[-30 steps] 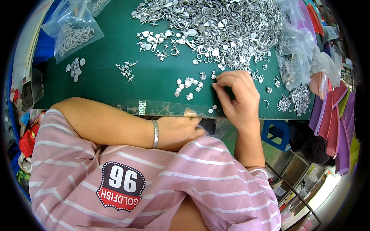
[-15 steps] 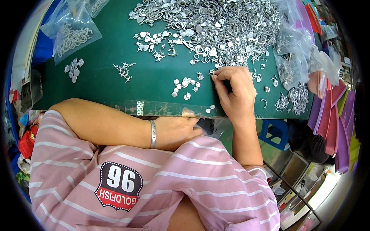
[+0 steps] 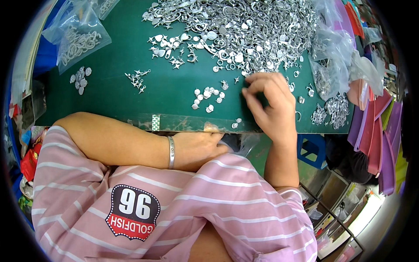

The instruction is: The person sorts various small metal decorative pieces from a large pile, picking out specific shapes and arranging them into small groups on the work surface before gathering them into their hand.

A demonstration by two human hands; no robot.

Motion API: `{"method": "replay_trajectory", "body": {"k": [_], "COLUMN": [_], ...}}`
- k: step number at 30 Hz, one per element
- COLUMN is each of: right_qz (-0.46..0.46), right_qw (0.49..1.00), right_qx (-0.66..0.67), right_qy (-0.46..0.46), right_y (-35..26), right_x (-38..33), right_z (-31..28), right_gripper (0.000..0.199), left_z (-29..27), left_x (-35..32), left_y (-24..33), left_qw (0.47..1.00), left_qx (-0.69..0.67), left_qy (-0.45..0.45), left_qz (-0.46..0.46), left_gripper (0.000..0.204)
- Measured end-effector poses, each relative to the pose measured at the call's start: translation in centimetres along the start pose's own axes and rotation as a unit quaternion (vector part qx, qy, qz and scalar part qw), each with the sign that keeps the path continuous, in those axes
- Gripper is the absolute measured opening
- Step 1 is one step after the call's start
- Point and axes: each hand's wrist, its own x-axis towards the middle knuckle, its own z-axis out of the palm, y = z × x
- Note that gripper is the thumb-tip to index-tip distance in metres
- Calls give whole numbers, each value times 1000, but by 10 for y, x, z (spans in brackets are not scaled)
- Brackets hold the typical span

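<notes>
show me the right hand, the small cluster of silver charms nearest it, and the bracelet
right hand point(image 3: 269, 102): head view, back of the hand.
small cluster of silver charms point(image 3: 208, 97): head view, middle of the group.
bracelet point(image 3: 171, 152): head view, band across the left wrist.

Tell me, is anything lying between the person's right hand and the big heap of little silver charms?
Nothing visible does. The right hand rests on the green table with its fingertips at the near edge of the silver charm heap; only loose charms lie around it. The left hand sits below the table edge.

Green-topped table point(image 3: 131, 100), blue stool point(image 3: 312, 148) beside it.
</notes>
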Motion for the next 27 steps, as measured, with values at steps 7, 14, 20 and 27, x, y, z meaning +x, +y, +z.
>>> {"method": "replay_trajectory", "body": {"k": [7, 14, 20, 27], "right_qz": [7, -16, 35, -28], "right_qw": [1000, 998, 999, 1000], "right_qx": [-13, -46, 24, 8], "right_qy": [7, 29, 26, 9], "right_y": [6, 4, 2, 6], "right_x": [0, -2, -7, 4], "right_z": [-2, 10, 1, -1], "right_gripper": [19, 20, 19, 20], "left_z": [4, 9, 13, 9], "left_x": [-2, -2, -1, 0], "left_y": [0, -5, -5, -3], "left_qw": [996, 996, 994, 994], "left_qx": [8, 9, 21, 39], "left_qy": [79, 81, 95, 93], "left_qz": [30, 40, 39, 40], "left_gripper": [29, 25, 23, 25]}}
